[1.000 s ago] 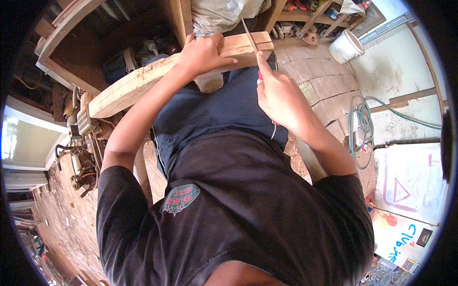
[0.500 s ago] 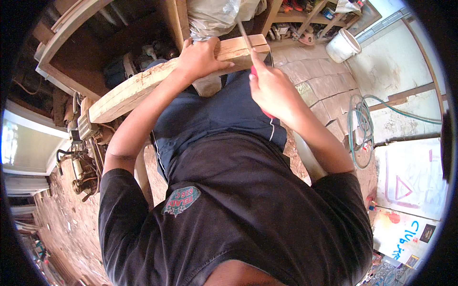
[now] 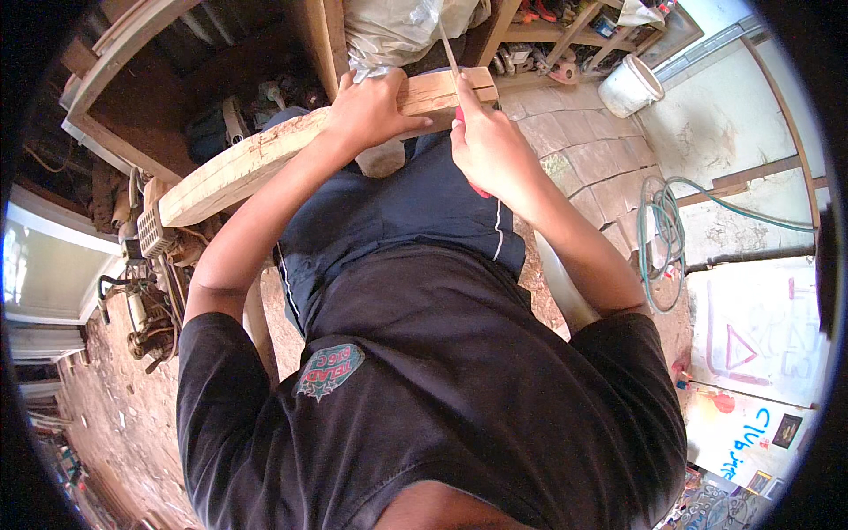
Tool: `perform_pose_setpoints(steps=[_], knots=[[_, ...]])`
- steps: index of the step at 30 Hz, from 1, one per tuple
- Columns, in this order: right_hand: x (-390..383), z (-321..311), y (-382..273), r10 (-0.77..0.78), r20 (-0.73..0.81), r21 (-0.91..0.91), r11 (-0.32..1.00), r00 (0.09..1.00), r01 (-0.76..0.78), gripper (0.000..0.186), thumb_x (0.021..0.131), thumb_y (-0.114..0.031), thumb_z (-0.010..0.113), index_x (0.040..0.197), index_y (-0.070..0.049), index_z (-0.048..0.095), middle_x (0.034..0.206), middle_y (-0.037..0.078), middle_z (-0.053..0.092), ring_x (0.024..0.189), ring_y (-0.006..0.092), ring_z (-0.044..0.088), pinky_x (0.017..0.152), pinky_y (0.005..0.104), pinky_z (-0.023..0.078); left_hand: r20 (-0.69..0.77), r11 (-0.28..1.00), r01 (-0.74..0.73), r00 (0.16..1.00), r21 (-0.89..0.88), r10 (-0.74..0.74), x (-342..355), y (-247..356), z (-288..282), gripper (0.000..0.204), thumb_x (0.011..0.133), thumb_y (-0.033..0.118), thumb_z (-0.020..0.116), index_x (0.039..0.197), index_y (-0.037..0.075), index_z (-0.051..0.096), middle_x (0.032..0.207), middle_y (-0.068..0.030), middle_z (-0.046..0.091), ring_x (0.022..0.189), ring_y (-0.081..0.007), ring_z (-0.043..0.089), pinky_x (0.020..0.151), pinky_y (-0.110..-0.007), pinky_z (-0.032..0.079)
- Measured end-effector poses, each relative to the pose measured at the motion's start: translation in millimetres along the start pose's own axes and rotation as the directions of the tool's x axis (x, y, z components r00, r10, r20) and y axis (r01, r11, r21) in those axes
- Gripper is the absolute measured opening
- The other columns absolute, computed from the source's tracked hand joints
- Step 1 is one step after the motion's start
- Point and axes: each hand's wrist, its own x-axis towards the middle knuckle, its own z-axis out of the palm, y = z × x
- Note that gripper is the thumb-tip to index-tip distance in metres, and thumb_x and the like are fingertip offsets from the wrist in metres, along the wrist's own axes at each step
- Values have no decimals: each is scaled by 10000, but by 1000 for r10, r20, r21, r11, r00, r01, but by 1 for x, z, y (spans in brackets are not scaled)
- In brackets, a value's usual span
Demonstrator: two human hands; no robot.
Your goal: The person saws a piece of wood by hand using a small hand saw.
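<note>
A thick, pale wooden beam (image 3: 252, 168) lies slantwise above my lap, its right end farther away than its left. My left hand (image 3: 369, 110) presses on its top, fingers curled over the far edge and thumb stretched to the right along the near side. In my right hand (image 3: 495, 150) is the red handle of a saw (image 3: 450, 55), the index finger laid forward along it. The thin blade crosses the beam near its right end, where a line runs along the wood. Blade contact with the wood is partly hidden by my finger.
Beyond the beam sits a pale plastic sack (image 3: 389, 31) between wooden shelf posts. A white bucket (image 3: 632, 87) stands at the far right, with a coiled green hose (image 3: 661, 234) nearer. An engine-like machine (image 3: 146, 309) is on the dirt floor at left.
My right hand and the saw have moved forward, away from me, and slightly left. My left hand keeps its place on the beam.
</note>
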Motion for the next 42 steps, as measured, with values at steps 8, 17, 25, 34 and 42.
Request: perform_pose_setpoints(steps=[8,17,25,34,42], knots=[[-13,-6,1,-22,58,-99,995,998,28,650,999,-143,560,1569,89,350,915,333,700,868,502,715,822,563,559,-21,1000,-12,1000,-22,11,0,-3,2,745,771,707,789,1147,73,675,875,-181,769,919,-368,766,1097,-598,401],[-25,-18,-9,-5,111,-74,997,994,13,660,985,-125,575,1566,92,351,940,345,699,875,514,711,822,554,569,-79,999,-33,996,-7,32,3,-9,7,746,753,705,800,1141,78,683,877,-178,767,942,-368,761,1086,-600,410],[-1,-5,5,-6,37,-47,999,999,8,637,975,-123,583,1545,88,394,926,335,703,872,489,722,815,545,574,-26,1000,-11,1000,0,11,3,-3,5,748,748,709,809,1111,68,678,846,-146,745,892,-378,753,1029,-535,472],[2,-14,-3,47,64,-34,998,997,-45,643,977,-139,589,1564,47,406,914,337,702,880,495,719,853,549,564,-48,1000,-15,999,-9,15,4,-6,6,756,759,722,787,1131,77,657,852,-183,760,899,-385,762,1111,-613,388],[-25,-28,-4,-18,70,3,1000,997,18,750,945,-185,667,1608,-8,364,959,346,710,938,519,712,885,551,556,-43,1000,-1,999,7,1,6,-13,5,814,743,718,805,1190,45,697,874,-171,760,917,-388,759,1043,-541,477]])
